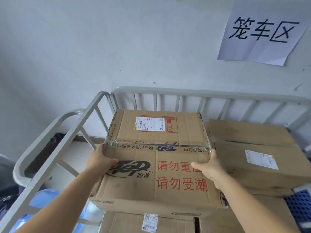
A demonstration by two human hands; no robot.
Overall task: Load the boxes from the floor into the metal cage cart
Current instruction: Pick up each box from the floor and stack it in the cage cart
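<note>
A large brown cardboard box (156, 158) with red Chinese lettering and a white shipping label lies on top of the stack inside the grey metal cage cart (168, 90). My left hand (101, 159) grips its left edge and my right hand (211, 167) grips its right edge, thumbs on top. Another box (148, 222) with a small label lies under it. To the right, two more brown boxes (255, 153) are stacked in the cart, the upper one bearing a white label.
The cart's left rail (55, 158) runs diagonally from lower left to the back. Blue water jugs (42, 204) stand outside it at lower left. A paper sign (262, 31) hangs on the white wall. A blue perforated crate (301, 204) sits at right.
</note>
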